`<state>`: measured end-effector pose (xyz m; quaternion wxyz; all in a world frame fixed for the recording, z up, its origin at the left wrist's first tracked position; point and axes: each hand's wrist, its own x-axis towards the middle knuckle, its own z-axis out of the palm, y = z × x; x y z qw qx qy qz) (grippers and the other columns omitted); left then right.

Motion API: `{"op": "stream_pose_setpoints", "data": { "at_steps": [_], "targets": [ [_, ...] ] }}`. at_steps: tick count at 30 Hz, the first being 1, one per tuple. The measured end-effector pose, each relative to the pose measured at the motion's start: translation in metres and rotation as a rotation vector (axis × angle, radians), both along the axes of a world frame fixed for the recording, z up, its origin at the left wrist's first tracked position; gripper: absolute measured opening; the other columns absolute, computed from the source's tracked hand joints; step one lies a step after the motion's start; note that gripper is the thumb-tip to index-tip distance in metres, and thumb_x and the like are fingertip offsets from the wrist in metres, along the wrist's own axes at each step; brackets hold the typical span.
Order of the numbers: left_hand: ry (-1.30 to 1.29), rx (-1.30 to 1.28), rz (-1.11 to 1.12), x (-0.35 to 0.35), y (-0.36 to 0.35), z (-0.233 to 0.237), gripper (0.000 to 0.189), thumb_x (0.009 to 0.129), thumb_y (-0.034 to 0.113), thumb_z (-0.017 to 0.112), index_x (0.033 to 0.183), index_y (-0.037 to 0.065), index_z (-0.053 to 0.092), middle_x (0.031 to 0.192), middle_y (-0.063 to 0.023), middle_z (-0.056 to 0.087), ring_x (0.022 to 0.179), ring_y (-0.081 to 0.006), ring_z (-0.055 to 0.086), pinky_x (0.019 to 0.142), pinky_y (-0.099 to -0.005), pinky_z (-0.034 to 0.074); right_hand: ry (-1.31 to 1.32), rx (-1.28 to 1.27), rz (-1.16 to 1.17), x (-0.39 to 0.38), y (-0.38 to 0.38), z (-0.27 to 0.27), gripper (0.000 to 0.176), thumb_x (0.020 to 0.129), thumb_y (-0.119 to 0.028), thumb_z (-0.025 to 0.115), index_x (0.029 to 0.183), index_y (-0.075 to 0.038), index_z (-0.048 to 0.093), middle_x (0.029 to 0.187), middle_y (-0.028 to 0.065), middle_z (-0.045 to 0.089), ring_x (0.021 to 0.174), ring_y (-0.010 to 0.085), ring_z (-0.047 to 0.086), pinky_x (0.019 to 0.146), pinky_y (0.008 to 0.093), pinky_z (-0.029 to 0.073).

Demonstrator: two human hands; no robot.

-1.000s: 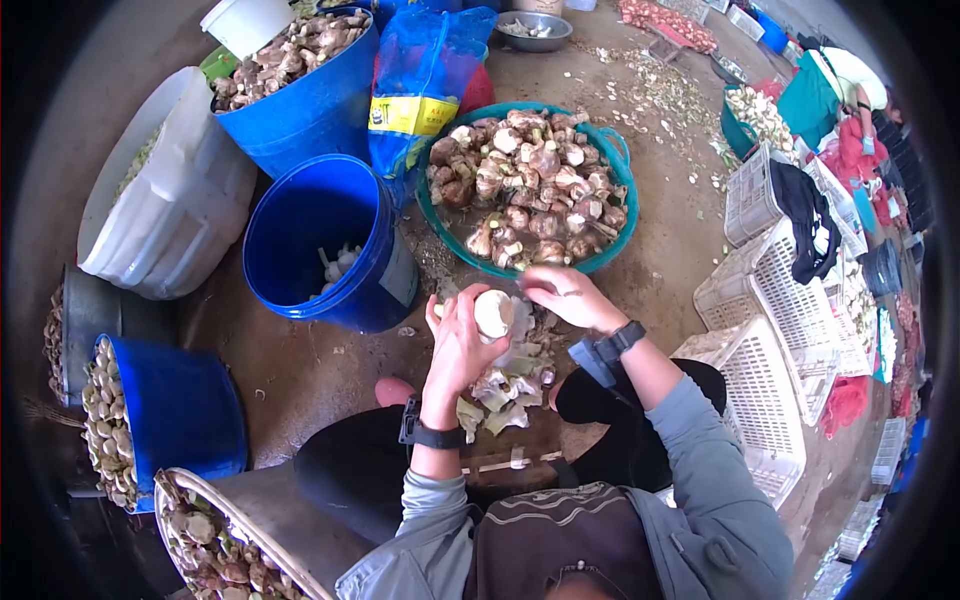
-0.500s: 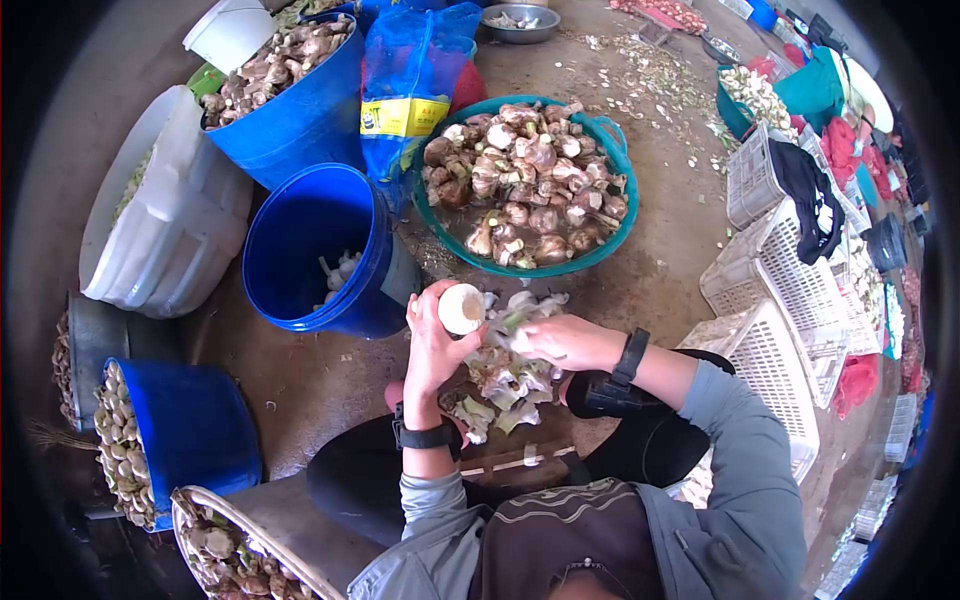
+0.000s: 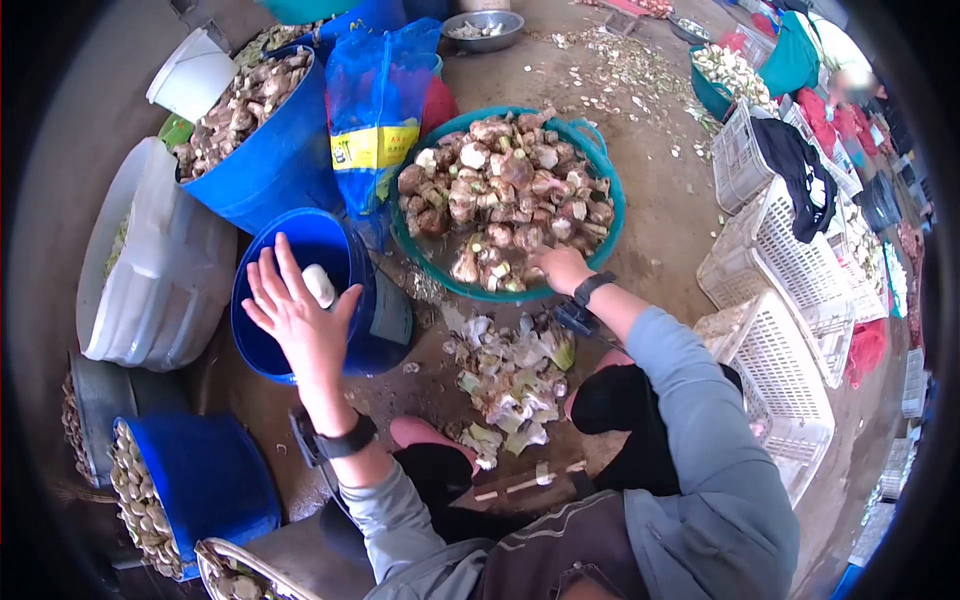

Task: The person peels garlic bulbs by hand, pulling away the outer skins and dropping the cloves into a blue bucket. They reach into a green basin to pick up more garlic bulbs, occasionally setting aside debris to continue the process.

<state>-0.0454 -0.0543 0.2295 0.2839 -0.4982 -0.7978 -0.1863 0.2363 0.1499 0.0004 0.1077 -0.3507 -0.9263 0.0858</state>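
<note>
My left hand (image 3: 300, 315) is over the blue bucket (image 3: 372, 270) with its fingers spread. A peeled white bulb (image 3: 319, 286) shows between its thumb and forefinger, loose from any grip. At the near rim of the teal tub (image 3: 440, 276), my right hand (image 3: 562, 268) reaches in among brown-skinned bulbs (image 3: 515, 170) lying in some water. Its fingers are curled and partly hidden against the bulbs; what they hold, if anything, cannot be made out. Torn white and brown peelings (image 3: 510, 380) lie heaped on the floor between my feet.
White plastic crates (image 3: 775, 350) line the right side. On the left are a large white container (image 3: 155, 270), a tall blue barrel (image 3: 270, 150) of bulbs and a tipped blue bin (image 3: 215, 470). A blue mesh bag (image 3: 375, 100) stands behind the bucket. Another person (image 3: 835, 50) works at far right.
My left hand has moved left over the bucket and opened, letting go of the peeled bulb. My right hand has gone from the peelings forward to the tub.
</note>
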Motion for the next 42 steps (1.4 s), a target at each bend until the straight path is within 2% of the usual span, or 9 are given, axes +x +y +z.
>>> {"op": "stream_pose_setpoints", "data": {
  "at_steps": [3, 7, 12, 15, 26, 28, 30, 38, 42],
  "targets": [
    [-0.471, 0.116, -0.490, 0.043, 0.027, -0.021, 0.060, 0.071, 0.010, 0.071, 0.125, 0.004, 0.046, 0.121, -0.0165, 0.052, 0.115, -0.0334, 0.046, 0.100, -0.0399, 0.034, -0.419, -0.071, -0.080, -0.024, 0.015, -0.038, 0.032, 0.081, -0.013, 0.052, 0.104, -0.031, 0.066, 0.123, 0.0034, 0.049, 0.099, 0.0328, 0.055, 0.078, 0.0423, 0.047],
    [-0.878, -0.201, -0.631, 0.073, 0.029, -0.100, 0.045, 0.078, 0.018, 0.066, 0.120, 0.006, 0.052, 0.118, -0.0163, 0.055, 0.114, -0.0332, 0.049, 0.097, -0.0414, 0.038, -0.342, -0.213, -0.048, -0.017, 0.027, -0.054, 0.028, 0.084, -0.019, 0.056, 0.109, -0.026, 0.063, 0.120, 0.0084, 0.048, 0.100, 0.0308, 0.054, 0.086, 0.0404, 0.045],
    [-1.200, -0.209, -0.514, 0.109, 0.047, -0.138, 0.079, 0.075, 0.030, 0.073, 0.136, 0.004, 0.030, 0.125, -0.0204, 0.046, 0.109, -0.0329, 0.053, 0.087, -0.0389, 0.046, 0.453, -1.342, -0.019, -0.026, 0.004, 0.077, 0.039, 0.092, -0.026, 0.055, 0.125, -0.008, 0.047, 0.114, 0.0055, 0.053, 0.100, 0.0133, 0.052, 0.081, 0.0274, 0.046],
    [-1.180, 0.120, -0.557, 0.133, 0.059, -0.133, 0.084, 0.072, 0.029, 0.076, 0.135, 0.002, 0.028, 0.128, -0.0223, 0.042, 0.112, -0.0334, 0.050, 0.091, -0.0387, 0.043, 0.731, -1.471, 0.023, -0.035, -0.037, 0.113, 0.042, 0.097, -0.026, 0.045, 0.130, -0.003, 0.041, 0.112, 0.0045, 0.056, 0.081, 0.0095, 0.056, 0.069, 0.0236, 0.049],
    [-0.660, 0.168, -0.468, 0.163, -0.011, -0.078, 0.071, 0.063, 0.020, 0.079, 0.122, 0.006, 0.042, 0.099, -0.0166, 0.048, 0.091, -0.0345, 0.053, 0.078, -0.0405, 0.047, 0.604, -0.557, 0.078, -0.009, -0.111, 0.172, 0.023, 0.089, -0.022, 0.052, 0.085, 0.000, 0.054, 0.068, 0.0105, 0.057, 0.062, 0.0207, 0.057, 0.057, 0.0341, 0.043],
    [-0.918, 0.187, -0.570, 0.163, -0.020, -0.076, 0.071, 0.065, 0.020, 0.079, 0.123, 0.006, 0.041, 0.107, -0.0152, 0.049, 0.098, -0.0299, 0.054, 0.084, -0.0374, 0.046, 0.704, -0.725, 0.050, 0.000, -0.119, 0.174, 0.020, 0.090, -0.020, 0.051, 0.084, 0.000, 0.054, 0.066, 0.0072, 0.055, 0.061, 0.0161, 0.054, 0.055, 0.0311, 0.043],
    [-1.733, 0.325, -0.908, 0.162, -0.025, -0.081, 0.071, 0.073, 0.012, 0.072, 0.131, 0.010, 0.031, 0.126, -0.0115, 0.044, 0.114, -0.0202, 0.047, 0.097, -0.0345, 0.038, 0.800, -0.898, 0.023, 0.008, -0.125, 0.167, 0.018, 0.091, -0.017, 0.050, 0.083, -0.001, 0.053, 0.064, 0.0038, 0.053, 0.060, 0.0114, 0.052, 0.054, 0.0281, 0.042],
    [-1.702, 0.254, -0.928, 0.179, -0.029, -0.081, 0.073, 0.078, 0.009, 0.068, 0.135, 0.010, 0.022, 0.122, -0.0116, 0.044, 0.111, -0.0212, 0.048, 0.093, -0.0347, 0.042, 0.978, -1.147, 0.007, 0.023, -0.145, 0.167, 0.023, 0.094, -0.022, 0.052, 0.105, -0.003, 0.057, 0.080, 0.0004, 0.056, 0.066, 0.0062, 0.051, 0.057, 0.0238, 0.044],
    [-2.042, 0.491, -0.688, 0.180, -0.017, -0.091, 0.048, 0.090, 0.042, 0.050, 0.125, 0.012, 0.038, 0.109, -0.0076, 0.056, 0.086, -0.0174, 0.058, 0.064, -0.0251, 0.047, 0.908, -1.299, 0.071, 0.024, -0.140, 0.153, 0.018, 0.093, -0.015, 0.051, 0.103, -0.001, 0.058, 0.097, 0.0041, 0.059, 0.079, 0.0122, 0.060, 0.064, 0.0282, 0.049]
  ]
}}
